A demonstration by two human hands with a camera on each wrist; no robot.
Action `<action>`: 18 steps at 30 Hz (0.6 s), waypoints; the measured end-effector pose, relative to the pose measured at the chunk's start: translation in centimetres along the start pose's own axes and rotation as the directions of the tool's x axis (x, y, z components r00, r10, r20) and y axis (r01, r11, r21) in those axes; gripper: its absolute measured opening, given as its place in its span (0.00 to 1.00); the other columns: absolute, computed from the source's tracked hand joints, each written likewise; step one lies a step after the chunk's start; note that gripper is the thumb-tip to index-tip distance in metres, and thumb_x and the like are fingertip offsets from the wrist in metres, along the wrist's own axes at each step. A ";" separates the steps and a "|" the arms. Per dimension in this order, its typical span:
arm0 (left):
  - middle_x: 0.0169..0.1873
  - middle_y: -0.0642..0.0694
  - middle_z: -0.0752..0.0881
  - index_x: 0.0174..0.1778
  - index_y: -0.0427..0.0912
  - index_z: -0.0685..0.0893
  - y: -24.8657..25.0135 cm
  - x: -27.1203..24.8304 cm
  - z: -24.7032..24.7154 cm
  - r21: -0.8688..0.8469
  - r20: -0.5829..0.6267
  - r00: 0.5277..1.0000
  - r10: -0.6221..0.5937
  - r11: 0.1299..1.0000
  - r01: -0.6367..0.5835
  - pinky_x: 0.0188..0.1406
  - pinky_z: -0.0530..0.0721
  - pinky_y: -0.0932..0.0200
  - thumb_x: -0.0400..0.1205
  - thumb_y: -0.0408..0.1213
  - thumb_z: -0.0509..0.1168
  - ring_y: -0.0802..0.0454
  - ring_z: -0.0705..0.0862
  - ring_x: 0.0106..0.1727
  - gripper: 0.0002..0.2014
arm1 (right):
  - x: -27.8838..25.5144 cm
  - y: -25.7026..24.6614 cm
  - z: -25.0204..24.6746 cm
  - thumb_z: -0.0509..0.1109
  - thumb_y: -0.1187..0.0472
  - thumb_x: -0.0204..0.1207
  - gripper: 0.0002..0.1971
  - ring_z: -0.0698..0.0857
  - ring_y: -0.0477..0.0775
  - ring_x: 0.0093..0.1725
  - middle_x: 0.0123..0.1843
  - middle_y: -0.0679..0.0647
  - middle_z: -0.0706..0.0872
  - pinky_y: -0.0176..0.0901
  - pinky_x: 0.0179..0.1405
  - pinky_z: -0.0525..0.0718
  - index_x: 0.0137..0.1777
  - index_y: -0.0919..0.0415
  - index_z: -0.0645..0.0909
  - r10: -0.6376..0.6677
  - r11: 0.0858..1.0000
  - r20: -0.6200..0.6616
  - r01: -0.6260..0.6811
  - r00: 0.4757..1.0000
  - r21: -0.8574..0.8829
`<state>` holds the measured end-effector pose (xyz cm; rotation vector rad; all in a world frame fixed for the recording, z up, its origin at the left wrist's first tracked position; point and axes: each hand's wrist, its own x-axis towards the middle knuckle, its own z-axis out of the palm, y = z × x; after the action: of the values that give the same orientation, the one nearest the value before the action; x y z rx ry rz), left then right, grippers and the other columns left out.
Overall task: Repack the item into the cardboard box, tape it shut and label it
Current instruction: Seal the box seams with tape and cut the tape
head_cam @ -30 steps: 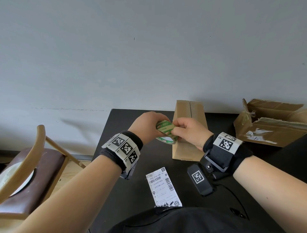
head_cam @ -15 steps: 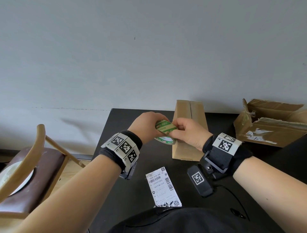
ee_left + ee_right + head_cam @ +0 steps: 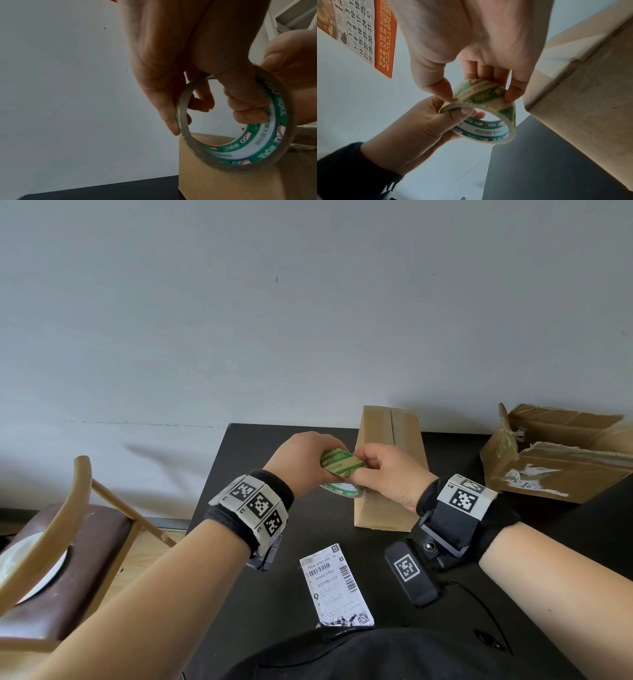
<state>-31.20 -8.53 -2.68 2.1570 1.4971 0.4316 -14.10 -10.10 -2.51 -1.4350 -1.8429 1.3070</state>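
Both hands hold the tape roll [image 3: 342, 474] up in the air. The left hand [image 3: 301, 463] grips its ring, thumb inside. The right hand [image 3: 390, 474] pinches its outside with fingertips. The closed cardboard box [image 3: 390, 474] stands just behind, on the black table [image 3: 260, 594].

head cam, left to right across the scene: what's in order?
Wooden chair → left hand → tape roll → right hand → torn open box. Both hands hold the tape roll above the black table. The closed box behind them and the label overlap the hands' span, so left out.
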 end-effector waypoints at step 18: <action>0.49 0.53 0.87 0.56 0.54 0.85 -0.2 -0.2 -0.1 0.012 0.006 1.000 -0.006 1.000 0.006 0.49 0.79 0.60 0.71 0.43 0.76 0.56 0.81 0.51 0.17 | 0.0 0.3 -0.1 0.69 0.63 0.76 0.05 0.87 0.45 0.46 0.48 0.52 0.89 0.38 0.48 0.83 0.46 0.50 0.80 0.006 0.999 0.053 -0.008 0.999 0.038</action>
<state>-31.45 -8.60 -2.65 2.1606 1.5061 0.4147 -13.91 -10.06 -2.72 -1.4013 -1.8374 1.3888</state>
